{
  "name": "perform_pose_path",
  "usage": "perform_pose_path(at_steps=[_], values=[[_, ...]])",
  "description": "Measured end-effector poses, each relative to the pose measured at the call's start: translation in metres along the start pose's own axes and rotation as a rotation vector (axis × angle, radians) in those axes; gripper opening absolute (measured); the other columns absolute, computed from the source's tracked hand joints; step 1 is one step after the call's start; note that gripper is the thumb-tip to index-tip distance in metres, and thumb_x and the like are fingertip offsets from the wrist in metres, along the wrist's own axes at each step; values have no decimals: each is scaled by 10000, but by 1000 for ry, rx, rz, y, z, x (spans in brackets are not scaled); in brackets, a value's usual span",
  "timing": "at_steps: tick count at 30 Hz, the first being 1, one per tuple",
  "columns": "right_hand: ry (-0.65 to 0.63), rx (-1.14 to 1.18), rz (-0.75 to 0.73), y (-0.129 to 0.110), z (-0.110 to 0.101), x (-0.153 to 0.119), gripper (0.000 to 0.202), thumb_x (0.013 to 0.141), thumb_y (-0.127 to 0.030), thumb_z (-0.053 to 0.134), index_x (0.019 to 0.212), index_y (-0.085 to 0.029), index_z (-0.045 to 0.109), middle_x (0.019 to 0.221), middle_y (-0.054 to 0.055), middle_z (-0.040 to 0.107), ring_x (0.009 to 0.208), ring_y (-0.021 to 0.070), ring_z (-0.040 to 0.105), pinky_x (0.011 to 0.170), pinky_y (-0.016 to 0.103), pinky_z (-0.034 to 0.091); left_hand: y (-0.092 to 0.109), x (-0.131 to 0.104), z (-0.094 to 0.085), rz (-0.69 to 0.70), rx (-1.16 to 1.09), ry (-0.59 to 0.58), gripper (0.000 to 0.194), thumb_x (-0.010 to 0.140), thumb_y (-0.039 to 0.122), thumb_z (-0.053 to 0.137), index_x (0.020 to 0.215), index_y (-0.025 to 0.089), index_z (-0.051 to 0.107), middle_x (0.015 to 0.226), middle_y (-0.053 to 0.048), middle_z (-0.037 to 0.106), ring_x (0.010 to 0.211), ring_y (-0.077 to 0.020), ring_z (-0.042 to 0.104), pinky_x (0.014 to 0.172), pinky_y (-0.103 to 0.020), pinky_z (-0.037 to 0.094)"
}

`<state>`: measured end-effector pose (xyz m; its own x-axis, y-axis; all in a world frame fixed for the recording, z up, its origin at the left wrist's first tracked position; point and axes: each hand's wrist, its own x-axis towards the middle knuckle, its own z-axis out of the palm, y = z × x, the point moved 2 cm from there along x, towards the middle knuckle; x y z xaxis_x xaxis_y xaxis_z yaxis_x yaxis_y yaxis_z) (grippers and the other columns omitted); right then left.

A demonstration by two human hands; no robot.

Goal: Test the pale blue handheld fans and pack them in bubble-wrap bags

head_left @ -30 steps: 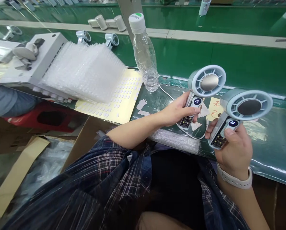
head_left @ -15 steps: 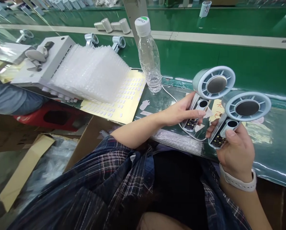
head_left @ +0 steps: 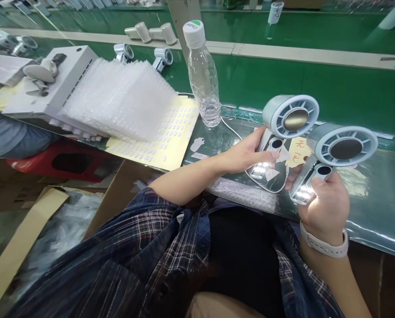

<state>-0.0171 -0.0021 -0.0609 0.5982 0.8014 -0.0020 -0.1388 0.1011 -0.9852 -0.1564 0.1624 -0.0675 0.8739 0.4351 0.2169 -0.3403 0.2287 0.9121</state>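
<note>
My left hand (head_left: 250, 152) is closed around the handle of a light-blue handheld fan (head_left: 291, 117), thumb lying across its front. A second handheld fan (head_left: 345, 148) of the same kind is gripped in my right hand (head_left: 328, 207), with the thumb on the front of the handle. Both fans are upright with round grilles facing me, the left one's centre disc looking gold and the right one's dark. Bright white lights shine from the lower handle of each. Below and between them a white cable (head_left: 266, 189) curves over the bench.
A plastic bottle (head_left: 204, 79) stands left of my hands. Beyond it are a sticker sheet (head_left: 177, 152), a bubble-wrap stack (head_left: 118, 97) and a white box (head_left: 51, 92). More fans (head_left: 163, 58) lie behind. Another person's sleeve (head_left: 15, 137) shows at far left.
Lights have come on in both handles, where dark circuit boards showed before. The left fan's centre disc now looks gold. Both hands keep their hold, and the view has shifted slightly.
</note>
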Motion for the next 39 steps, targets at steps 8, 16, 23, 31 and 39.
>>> perform_pose_path(at_steps=[8, 16, 23, 31, 39], values=[[113, 44, 29, -3, 5, 6, 305, 734, -306, 720, 990, -144, 687, 847, 71, 691, 641, 194, 650, 544, 316, 558, 5, 1, 4, -13, -53, 75, 682, 868, 490, 900, 1249, 166, 437, 1031, -49, 642, 856, -140, 673, 814, -302, 561], [-42, 253, 127, 2, 2, 9, 621, 824, -733, 827, 1040, -166, 692, 812, 75, 674, 619, 179, 630, 439, 255, 492, 4, -6, 13, -159, -37, 134, 703, 958, 806, 630, 1186, 220, 316, 1072, -101, 718, 740, -187, 735, 620, -298, 558], [-34, 285, 103, -7, 6, 2, 536, 906, -613, 837, 1236, -192, 805, 1248, 89, 756, 1086, 220, 760, 869, 328, 706, 8, -12, 18, -131, -207, -104, 629, 976, 643, 731, 1257, 259, 319, 1144, -102, 748, 1011, -270, 801, 844, -386, 641], [-34, 214, 103, -29, 10, -8, 304, 953, -453, 730, 1095, -202, 825, 1185, 120, 760, 1111, 302, 750, 871, 455, 706, 18, -14, 18, -91, -184, -95, 662, 922, 594, 832, 1253, 237, 384, 1110, -71, 706, 1049, -215, 763, 883, -328, 599], [-229, 381, 228, -25, 21, 7, 371, 815, -536, 798, 870, -176, 725, 780, 64, 580, 726, 175, 584, 645, 284, 564, 9, -7, 26, -221, -230, -161, 726, 673, 556, 1023, 1009, 150, 524, 848, 2, 581, 799, -118, 640, 788, -264, 553]])
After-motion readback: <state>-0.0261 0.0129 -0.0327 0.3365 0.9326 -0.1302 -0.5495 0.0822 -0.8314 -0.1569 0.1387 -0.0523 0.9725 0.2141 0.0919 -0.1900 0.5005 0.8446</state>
